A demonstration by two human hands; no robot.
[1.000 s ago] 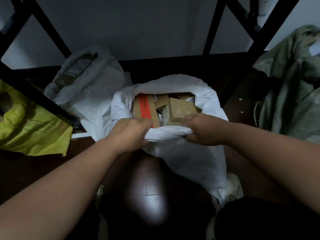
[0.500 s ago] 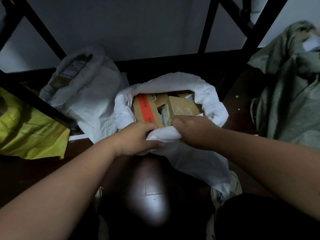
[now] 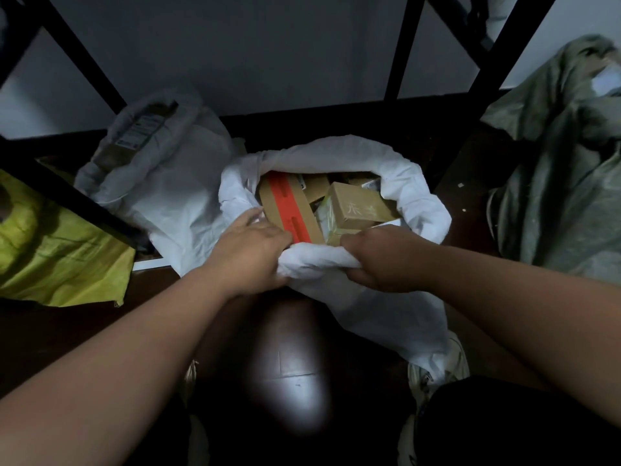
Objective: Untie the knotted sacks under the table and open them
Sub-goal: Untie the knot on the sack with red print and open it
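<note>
crumpled white matt woven-plastic sack (image 3: 416, 210) | brown matt cardboard boxes (image 3: 356, 206), one with a red tape strip | dark glossy floor (image 3: 289, 371) | black matt metal table frame (image 3: 400, 48) | yellow woven sack (image 3: 60, 260)

The fingertips of the left hand (image 3: 250, 252) and the right hand (image 3: 376, 260) disappear into the rolled near rim of the white sack (image 3: 336, 260), so their exact grip on the cloth cannot be read. The cardboard boxes (image 3: 356, 208) inside show only their tops; the sack's folded mouth covers the rest, and the pale print on one box is too faint to read. At upper left, the label on a second white sack (image 3: 144, 129) is blurred. The yellow bag (image 3: 57, 260) runs off the left edge, and the grey-green sack (image 3: 564, 156) runs off the right edge. The desk frame (image 3: 500, 52) is cut by the top edge; its top is unseen.
</note>
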